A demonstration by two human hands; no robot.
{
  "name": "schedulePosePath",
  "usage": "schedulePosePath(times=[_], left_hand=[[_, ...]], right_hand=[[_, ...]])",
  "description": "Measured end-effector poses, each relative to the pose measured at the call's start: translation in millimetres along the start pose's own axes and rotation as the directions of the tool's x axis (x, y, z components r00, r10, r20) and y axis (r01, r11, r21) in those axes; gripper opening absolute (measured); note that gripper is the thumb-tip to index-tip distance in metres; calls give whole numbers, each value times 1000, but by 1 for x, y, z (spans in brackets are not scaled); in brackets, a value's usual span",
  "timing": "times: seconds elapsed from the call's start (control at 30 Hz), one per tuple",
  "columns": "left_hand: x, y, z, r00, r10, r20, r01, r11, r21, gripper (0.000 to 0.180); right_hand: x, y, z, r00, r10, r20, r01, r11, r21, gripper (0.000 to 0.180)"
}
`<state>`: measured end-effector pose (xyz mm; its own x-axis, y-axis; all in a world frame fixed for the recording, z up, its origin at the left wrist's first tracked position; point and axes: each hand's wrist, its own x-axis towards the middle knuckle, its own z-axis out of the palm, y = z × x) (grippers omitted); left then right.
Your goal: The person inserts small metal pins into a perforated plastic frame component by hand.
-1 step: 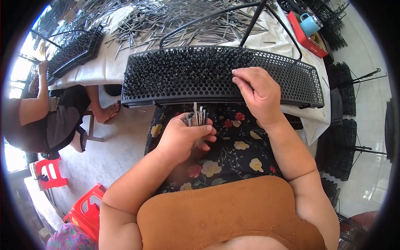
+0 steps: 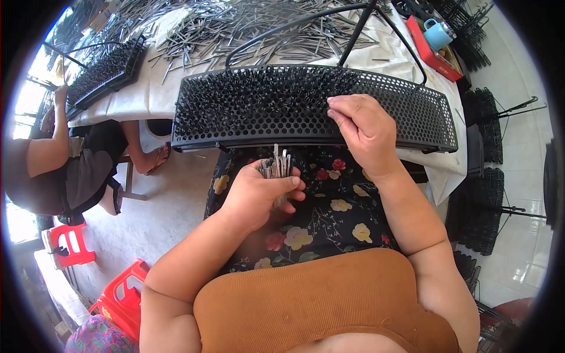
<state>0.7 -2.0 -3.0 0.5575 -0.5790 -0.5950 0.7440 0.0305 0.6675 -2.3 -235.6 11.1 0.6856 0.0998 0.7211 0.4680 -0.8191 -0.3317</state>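
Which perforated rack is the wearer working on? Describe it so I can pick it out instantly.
Start at the white-covered table strewn with loose metal pins. The black perforated rack lies along its near edge, just above the floral lap, with the right hand resting on it and the left hand gripping a bundle of pins below. Unlike the similar rack far left, it is nearest and touched.

Your table (image 2: 154,97) wears a white cloth; on it lie loose metal pins (image 2: 247,29), two black perforated trays (image 2: 306,109) and a red box (image 2: 432,50).
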Motion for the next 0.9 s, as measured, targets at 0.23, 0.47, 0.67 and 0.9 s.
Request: schedulePosePath(times=[0.23, 0.47, 0.67, 0.9], left_hand=[[-1, -3, -1, 999, 46, 19, -44, 993, -108, 20], [-3, 1, -1, 999, 29, 19, -27, 994, -105, 23], [-5, -1, -4, 996, 89, 22, -85, 988, -132, 23], [-10, 2, -8, 991, 130, 11, -128, 984, -121, 21]], right_hand=[[-2, -2, 1, 994, 96, -54, -96, 995, 3, 15], [-3, -3, -6, 985, 170, -13, -170, 985, -19, 16], [3, -51, -12, 929, 310, 200, -350, 913, 209, 17], [0, -69, 6, 634, 451, 628, -766, 474, 433, 14]])
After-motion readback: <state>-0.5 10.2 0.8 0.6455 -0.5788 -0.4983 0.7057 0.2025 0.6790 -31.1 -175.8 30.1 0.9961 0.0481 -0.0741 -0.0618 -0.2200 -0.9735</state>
